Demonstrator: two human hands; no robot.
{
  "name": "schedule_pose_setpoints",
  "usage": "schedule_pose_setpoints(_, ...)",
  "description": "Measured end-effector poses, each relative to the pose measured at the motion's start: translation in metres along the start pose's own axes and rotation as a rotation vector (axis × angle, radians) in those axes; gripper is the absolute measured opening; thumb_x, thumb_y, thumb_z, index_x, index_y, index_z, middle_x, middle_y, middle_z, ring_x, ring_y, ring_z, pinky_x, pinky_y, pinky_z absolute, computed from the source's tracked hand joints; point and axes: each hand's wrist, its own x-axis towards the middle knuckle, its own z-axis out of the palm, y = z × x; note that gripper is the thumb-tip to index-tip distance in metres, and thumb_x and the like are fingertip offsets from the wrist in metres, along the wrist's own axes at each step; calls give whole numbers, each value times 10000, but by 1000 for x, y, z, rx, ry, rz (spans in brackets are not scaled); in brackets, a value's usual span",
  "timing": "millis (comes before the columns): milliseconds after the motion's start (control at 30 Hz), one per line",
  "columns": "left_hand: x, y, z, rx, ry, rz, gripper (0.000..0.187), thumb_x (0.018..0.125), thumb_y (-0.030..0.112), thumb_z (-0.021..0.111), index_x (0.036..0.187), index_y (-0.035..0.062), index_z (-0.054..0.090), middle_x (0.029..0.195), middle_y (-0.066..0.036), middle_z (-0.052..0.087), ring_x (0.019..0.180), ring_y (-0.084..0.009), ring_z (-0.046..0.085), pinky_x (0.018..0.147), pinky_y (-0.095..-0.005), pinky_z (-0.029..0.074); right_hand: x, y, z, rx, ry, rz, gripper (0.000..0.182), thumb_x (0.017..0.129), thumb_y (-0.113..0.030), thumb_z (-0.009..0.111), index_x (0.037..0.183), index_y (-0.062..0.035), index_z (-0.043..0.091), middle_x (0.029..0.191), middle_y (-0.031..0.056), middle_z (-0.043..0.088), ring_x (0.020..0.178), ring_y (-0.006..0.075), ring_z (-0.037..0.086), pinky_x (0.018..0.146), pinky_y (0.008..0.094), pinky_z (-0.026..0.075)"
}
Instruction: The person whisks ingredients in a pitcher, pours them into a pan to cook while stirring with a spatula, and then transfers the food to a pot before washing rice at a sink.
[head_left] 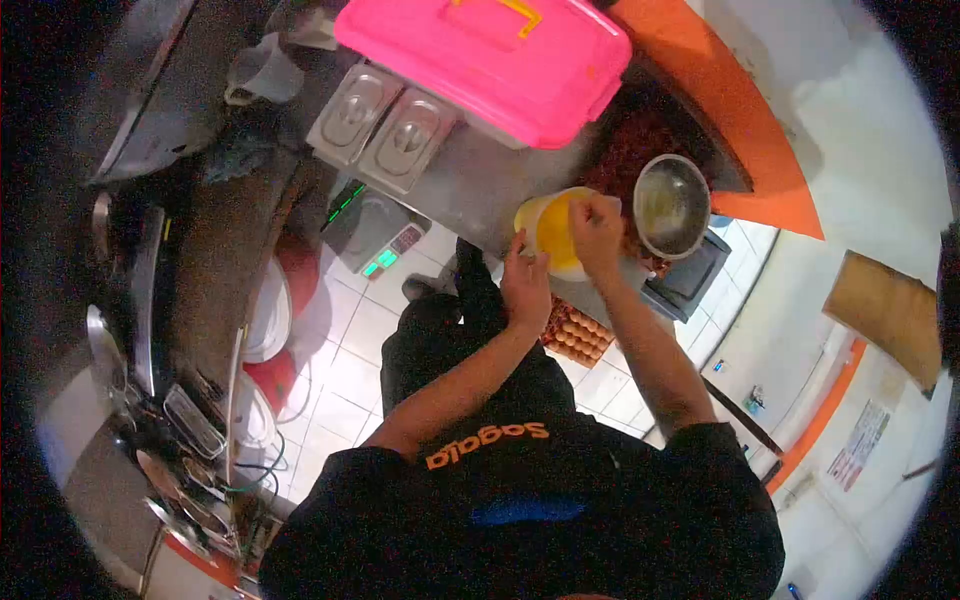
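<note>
A white container (535, 222) with yellow contents stands at the counter's front edge. My left hand (527, 287) grips its near-left rim, with the fingers bent over the edge. Above its right side is my right hand (597, 232), fingers closed; what they hold, if anything, is too small to tell. Just to the right sits a round metal bowl (672, 208) with some residue inside.
A pink lidded box (490, 60) and two lidded steel pans (410, 138) are on the counter (480, 180). A scale (375, 235) with green digits is at the left. Eggs in a tray (577, 335) lie below the container. Pans and utensils line the far left.
</note>
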Motion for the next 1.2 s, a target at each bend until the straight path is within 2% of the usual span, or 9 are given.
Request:
schedule_pose_setpoints(167, -17, -16, -11, 12, 3, 4, 492, 868, 54, 525, 1329, 60, 354, 993, -103, 569, 907, -156, 537, 801, -276, 435, 26, -59, -26, 191, 655, 351, 167, 750, -125, 662, 660, -44, 547, 639, 71, 558, 634, 185, 515, 642, 334, 431)
schedule_pose_setpoints(233, -3, 9, 5, -63, 26, 56, 505, 860, 37, 531, 1330, 60, 350, 1009, -105, 563, 922, -162, 537, 807, -286, 436, 6, -4, -8, -13, -12, 83, 163, 749, -139, 660, 669, -42, 556, 632, 86, 563, 627, 217, 526, 633, 350, 429)
schedule_pose_setpoints(433, -3, -8, 4, 54, 77, 186, 469, 844, 51, 556, 1290, 61, 411, 996, -133, 598, 887, -174, 559, 808, -299, 439, 20, -23, -17, -95, 76, -159, 164, 770, -144, 641, 678, -35, 560, 627, 102, 564, 583, 229, 517, 599, 359, 420)
schedule_pose_setpoints(567, -16, -20, -16, 103, 15, 128, 520, 849, 58, 550, 1331, 37, 355, 1113, -139, 575, 941, -176, 559, 843, -296, 433, 12, -57, -29, 800, 146, 630, 179, 802, -126, 616, 694, -26, 514, 590, 71, 524, 552, 194, 495, 558, 290, 412)
schedule_pose_setpoints(633, -8, 19, -1, 140, 4, 10, 527, 857, 71, 548, 1338, 22, 338, 1138, -151, 564, 960, -176, 559, 839, -294, 434, 24, -50, -21, 48, -128, 105, 195, 785, -161, 629, 663, -40, 536, 627, 106, 552, 570, 197, 520, 585, 313, 420)
schedule_pose_setpoints(700, 17, 31, 18, 153, 34, 82, 530, 859, 75, 550, 1341, 25, 334, 1090, -143, 573, 929, -173, 558, 821, -291, 438, 46, -51, -17, 24, -71, 308, 186, 777, -165, 626, 671, -33, 549, 630, 113, 555, 623, 216, 539, 618, 316, 427)
schedule_pose_setpoints(833, 3, -7, 2, 103, 32, 228, 544, 862, 75, 552, 1355, 42, 326, 911, -99, 588, 823, -150, 545, 747, -273, 449, 17, -18, -5, -25, -15, -102, 181, 792, -141, 602, 643, -50, 553, 607, 99, 562, 593, 222, 535, 600, 316, 430)
schedule_pose_setpoints(1100, 2, 6, 11, -29, -21, 185, 532, 873, 69, 525, 1349, -12, 301, 1205, -140, 508, 1041, -179, 509, 896, -287, 406, 29, -17, -3, -4, -144, 12, 157, 749, -130, 648, 657, -44, 554, 610, 122, 563, 572, 210, 568, 535, 332, 436)
schedule_pose_setpoints(1200, -8, 4, 2, 204, 18, 104, 537, 861, 106, 552, 1358, 95, 349, 858, -112, 614, 740, -160, 539, 734, -283, 448, -6, -4, -7, 126, -72, 109, 155, 755, -122, 650, 689, -17, 555, 622, 108, 563, 573, 197, 553, 552, 329, 449)
